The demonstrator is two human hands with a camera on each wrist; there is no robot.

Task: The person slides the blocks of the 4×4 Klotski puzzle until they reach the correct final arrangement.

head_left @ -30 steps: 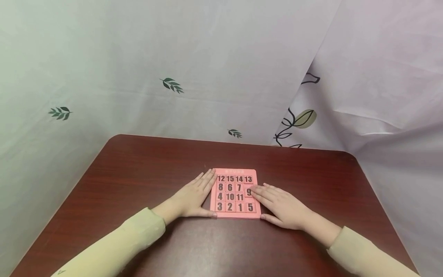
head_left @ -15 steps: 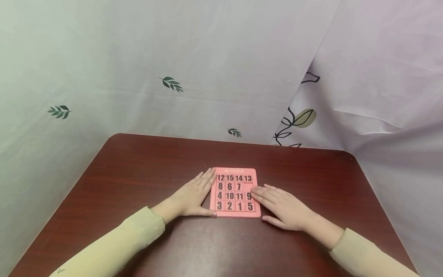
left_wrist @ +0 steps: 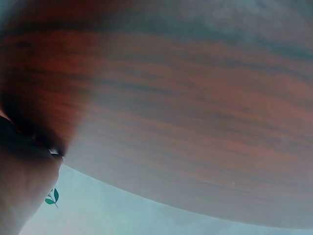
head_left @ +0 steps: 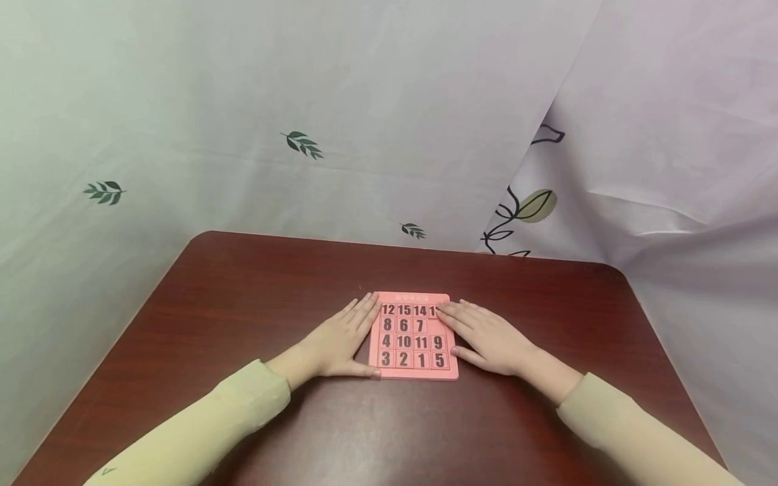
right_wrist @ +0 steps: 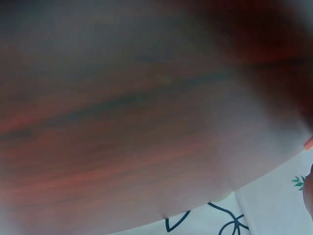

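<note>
A pink sliding number puzzle (head_left: 413, 374) lies flat on the brown table, its tiles bearing black numbers. The vacant slot (head_left: 436, 327) is in the second row at the right, above the 9 tile (head_left: 437, 343). My left hand (head_left: 337, 343) rests along the puzzle's left edge, fingers straight at the upper left and thumb at the lower left corner. The fingertips of my right hand (head_left: 495, 341) touch the 13 tile (head_left: 433, 311) at the top right and partly cover it; the thumb lies by the right edge. In the right wrist view just a pink corner of the puzzle (right_wrist: 309, 144) shows.
The dark red-brown wooden table (head_left: 273, 283) has rounded far corners. Pale cloth (head_left: 365, 101) with leaf prints hangs behind it and at both sides. Light green sleeves (head_left: 200, 425) cover both forearms.
The 9 tile has slid down into the third row, leaving the slot above it vacant. My right hand has then moved up to the 13 tile. My left hand has stayed in place.
</note>
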